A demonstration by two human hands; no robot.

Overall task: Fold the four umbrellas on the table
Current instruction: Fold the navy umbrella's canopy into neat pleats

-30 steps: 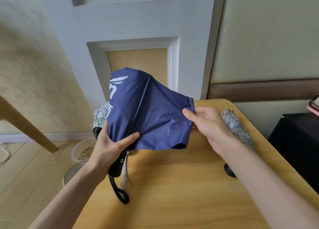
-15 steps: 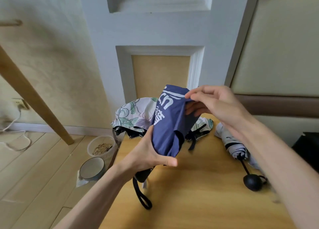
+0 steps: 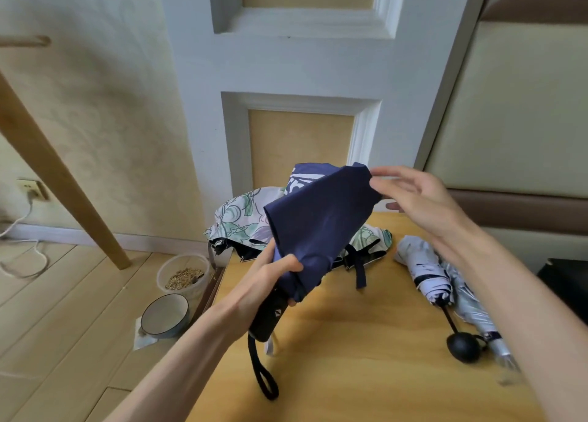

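Behind the wooden table (image 3: 366, 342) stood a white panelled door (image 3: 302, 65), with pale patterned wallpaper to its left. We held the navy umbrella (image 3: 321, 218) above the near-left part of the table, tilted, its canopy pointing up and away from us. Our left hand (image 3: 270, 275) gripped it where the gathered cloth met the black handle (image 3: 270, 316), fingers curled round and thumb laid across the fabric. The wrist strap (image 3: 264, 374) hung from the handle's end.

Our right hand (image 3: 413, 196) was at the canopy's upper right corner, fingers fairly straight against the cloth's edge and thumb just beneath. Motion blur kept us from telling whether it pinched the fabric or only touched it.

Behind the navy umbrella, at the table's far left corner, lay a floral umbrella (image 3: 241, 221), its canopy loose and rumpled. To the right lay a white umbrella (image 3: 423, 269), its shaft ending nearer us in a round black knob (image 3: 463, 347). Just beside it on the right lay a silver umbrella (image 3: 471, 307).

On the floor left of the table sat a clear tub of grain (image 3: 184, 277), with a bowl (image 3: 164, 315) just in front of it.
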